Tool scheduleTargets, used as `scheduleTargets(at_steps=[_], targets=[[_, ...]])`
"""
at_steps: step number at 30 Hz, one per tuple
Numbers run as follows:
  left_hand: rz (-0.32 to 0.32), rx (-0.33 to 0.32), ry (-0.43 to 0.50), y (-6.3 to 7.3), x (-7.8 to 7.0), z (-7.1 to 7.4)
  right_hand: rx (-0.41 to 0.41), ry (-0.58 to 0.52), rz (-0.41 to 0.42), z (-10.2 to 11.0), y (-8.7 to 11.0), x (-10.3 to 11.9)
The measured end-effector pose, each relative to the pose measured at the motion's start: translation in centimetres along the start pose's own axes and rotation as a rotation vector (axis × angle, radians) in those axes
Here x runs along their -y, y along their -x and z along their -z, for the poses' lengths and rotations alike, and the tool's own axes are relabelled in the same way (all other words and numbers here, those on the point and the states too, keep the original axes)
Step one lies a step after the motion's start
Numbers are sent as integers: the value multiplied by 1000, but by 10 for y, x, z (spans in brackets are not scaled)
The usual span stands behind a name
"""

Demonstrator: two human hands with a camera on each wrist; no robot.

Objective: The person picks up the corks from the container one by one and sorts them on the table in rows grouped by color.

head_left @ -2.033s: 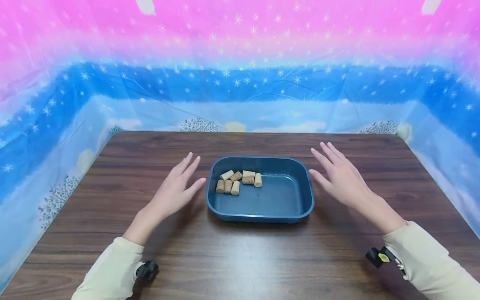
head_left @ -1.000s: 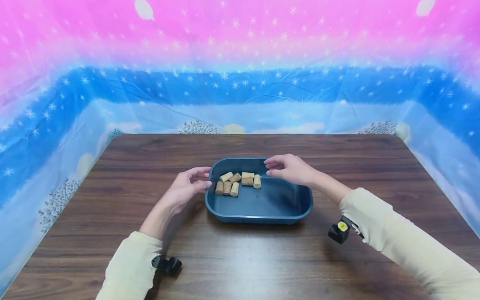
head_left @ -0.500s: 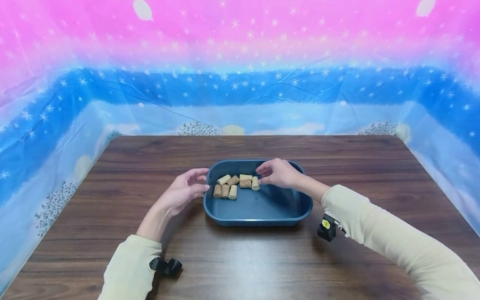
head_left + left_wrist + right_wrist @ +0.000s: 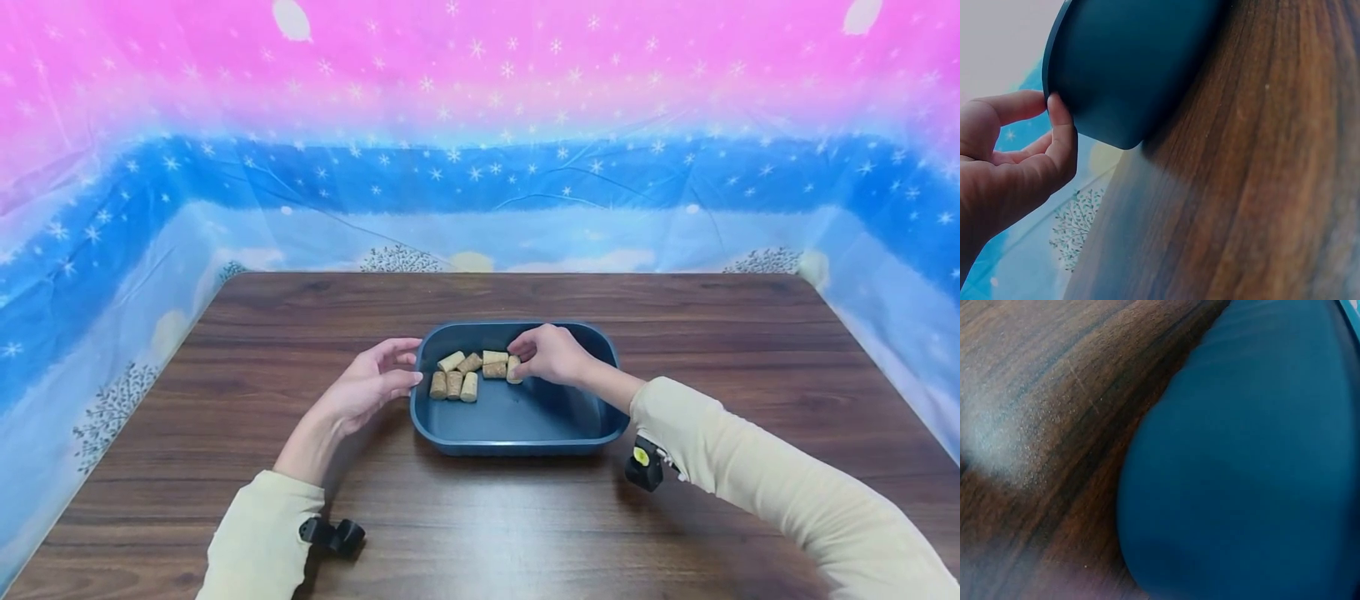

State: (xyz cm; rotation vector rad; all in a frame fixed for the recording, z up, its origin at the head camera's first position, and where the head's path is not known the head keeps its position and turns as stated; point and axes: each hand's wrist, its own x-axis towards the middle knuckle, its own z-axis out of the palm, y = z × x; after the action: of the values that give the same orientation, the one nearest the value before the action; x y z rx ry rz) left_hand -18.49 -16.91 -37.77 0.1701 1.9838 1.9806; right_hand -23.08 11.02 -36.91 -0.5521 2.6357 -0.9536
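A dark blue rectangular tub (image 4: 525, 446) with rounded corners stands mid-table in the head view. Several corks (image 4: 453, 383) lie grouped in its left half. My left hand (image 4: 360, 387) is at the tub's left end; in the left wrist view, fingertips of this left hand (image 4: 1022, 144) pinch the rim of the tub (image 4: 1129, 75). Inside the tub, my right hand (image 4: 555, 354) pinches the rightmost cork (image 4: 513, 371), partly covered by the fingers. Only the tub's outer wall (image 4: 1241, 456) and table show in the right wrist view; the right hand is out of sight there.
The brown wood-grain table (image 4: 262, 333) reaches back to a pink and blue snowflake cloth (image 4: 495, 179) that surrounds it on the far side and both flanks. Small black cameras (image 4: 333, 536) hang from both sleeves, low over the tabletop.
Both hands have come in from beside the tub. The left has taken hold of the rim; the right has reached over the right side, down and leftward, onto the rightmost cork.
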Motion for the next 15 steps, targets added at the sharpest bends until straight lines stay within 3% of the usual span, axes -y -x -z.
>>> scheduleTargets(at_steps=[15], targets=[[15,-4,0,0,1,1,31,68,46,-1,3,-4]])
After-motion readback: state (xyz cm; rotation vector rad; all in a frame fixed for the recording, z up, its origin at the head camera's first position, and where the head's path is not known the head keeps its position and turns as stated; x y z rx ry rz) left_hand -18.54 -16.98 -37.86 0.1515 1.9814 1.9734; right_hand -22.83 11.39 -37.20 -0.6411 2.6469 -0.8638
